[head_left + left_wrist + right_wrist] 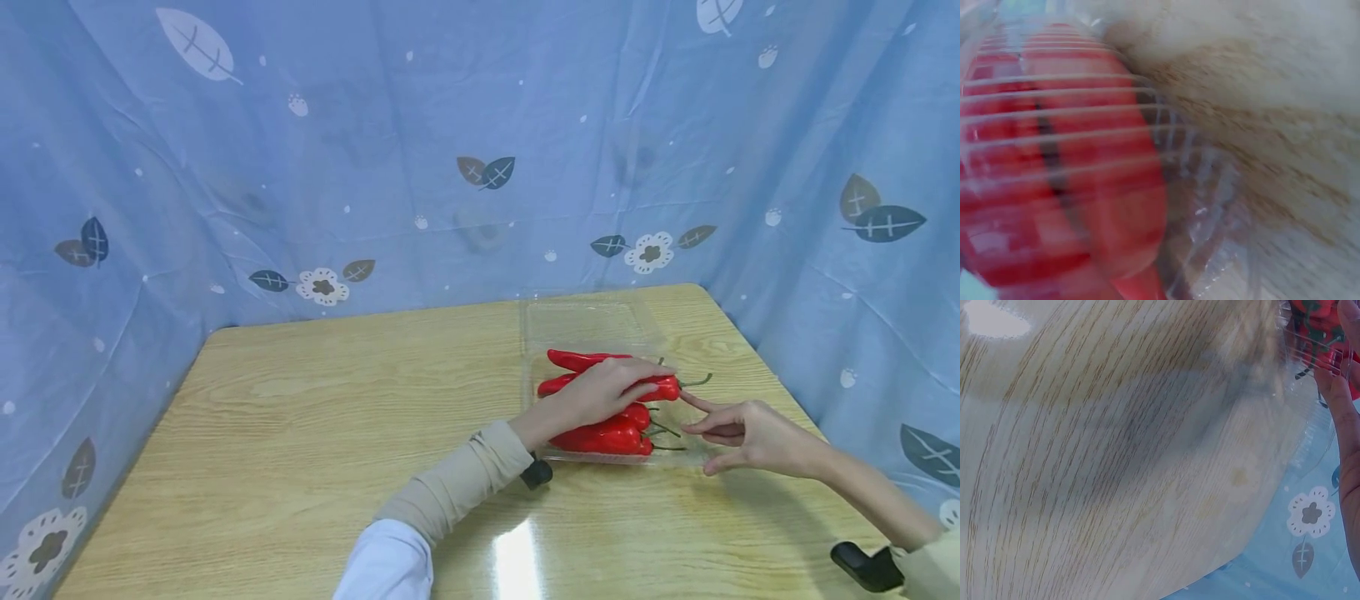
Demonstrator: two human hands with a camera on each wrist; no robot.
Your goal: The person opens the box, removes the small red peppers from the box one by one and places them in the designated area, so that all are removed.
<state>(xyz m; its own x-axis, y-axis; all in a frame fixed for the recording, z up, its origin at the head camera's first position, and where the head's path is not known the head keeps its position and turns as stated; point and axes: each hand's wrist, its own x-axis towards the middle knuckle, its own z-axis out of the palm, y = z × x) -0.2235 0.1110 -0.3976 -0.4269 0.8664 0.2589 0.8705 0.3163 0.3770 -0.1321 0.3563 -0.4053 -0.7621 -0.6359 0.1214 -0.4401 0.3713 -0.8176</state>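
Observation:
Several glossy red peppers (603,437) with green stems lie side by side in a clear plastic container (592,457). Over them reaches my left hand (603,390), its fingers and thumb around one red pepper (667,389) whose stem points right. My right hand (761,437) is at the container's right end, index finger stretched to that pepper's stem end, the other fingers loosely bent. In the left wrist view, peppers (1104,156) show through the ribbed plastic wall; the left hand is out of that view. Fingers (1341,406) of the right hand appear beside the container in the right wrist view.
The container's transparent lid (585,321) lies folded back behind it on the wooden table (337,433). A blue patterned curtain (420,150) hangs behind the table and along both sides. Black camera mounts (866,567) are on the wrists.

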